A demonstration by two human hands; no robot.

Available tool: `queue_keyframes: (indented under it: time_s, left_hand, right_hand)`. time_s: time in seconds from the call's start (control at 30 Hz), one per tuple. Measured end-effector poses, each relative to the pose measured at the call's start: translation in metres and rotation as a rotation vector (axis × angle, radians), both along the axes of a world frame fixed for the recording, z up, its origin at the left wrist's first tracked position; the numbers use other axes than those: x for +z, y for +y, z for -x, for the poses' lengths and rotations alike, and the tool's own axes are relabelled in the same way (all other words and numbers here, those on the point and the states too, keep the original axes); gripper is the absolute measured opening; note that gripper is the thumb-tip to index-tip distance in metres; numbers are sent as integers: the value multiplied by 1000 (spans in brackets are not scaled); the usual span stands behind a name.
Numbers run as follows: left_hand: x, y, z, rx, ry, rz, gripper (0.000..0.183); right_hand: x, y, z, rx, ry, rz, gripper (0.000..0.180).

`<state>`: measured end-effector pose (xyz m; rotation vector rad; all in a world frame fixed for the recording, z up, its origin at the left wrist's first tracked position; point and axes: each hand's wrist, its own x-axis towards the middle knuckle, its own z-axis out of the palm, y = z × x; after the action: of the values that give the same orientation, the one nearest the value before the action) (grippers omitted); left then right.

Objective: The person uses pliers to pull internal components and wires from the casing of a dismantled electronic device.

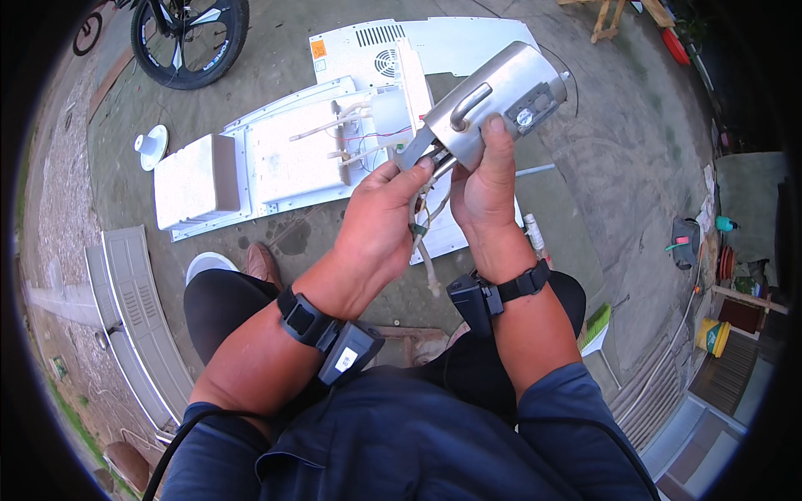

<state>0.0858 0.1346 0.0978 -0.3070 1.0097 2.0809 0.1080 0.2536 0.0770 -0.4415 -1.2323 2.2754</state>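
A stainless-steel tank (501, 94), apparently a heating tank from a water dispenser, is held tilted in front of me. My right hand (485, 175) grips its lower end, the thumb lying along the steel beside a fitting with a round metal disc (526, 114). A bent metal pipe (470, 108) stands out from the tank's side. My left hand (382, 219) pinches the flat metal bracket (415, 149) and parts at the lower end. Wires and a pale hose (430, 269) hang down between my hands. The white dispenser housing (288, 156) lies on the ground behind, with hoses and wires attached.
A white vented panel (457, 41) lies beyond the housing. A bicycle wheel (191, 41) stands at the upper left, near a white funnel-like part (152, 148). Grey louvred panels (138, 313) lie left. A green brush (596, 329) and a yellow bucket (713, 337) are right.
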Motion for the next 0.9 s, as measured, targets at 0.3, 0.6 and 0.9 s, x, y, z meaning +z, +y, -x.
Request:
queue_keyframes:
  time_s: [0.3,0.6,0.9]
  left_hand:
    - [-9,-7,5,-72,111,55,18]
    - [-8,-15,18,-295,117,-9,20]
    - [-2,-9,20,-221,120,-41,17]
  right_hand:
    - [1,20,3,-113,10,-82,62]
    - [5,18,-1,-43,6,-51,66]
    - [10,14,-3,19,-9,-29,67]
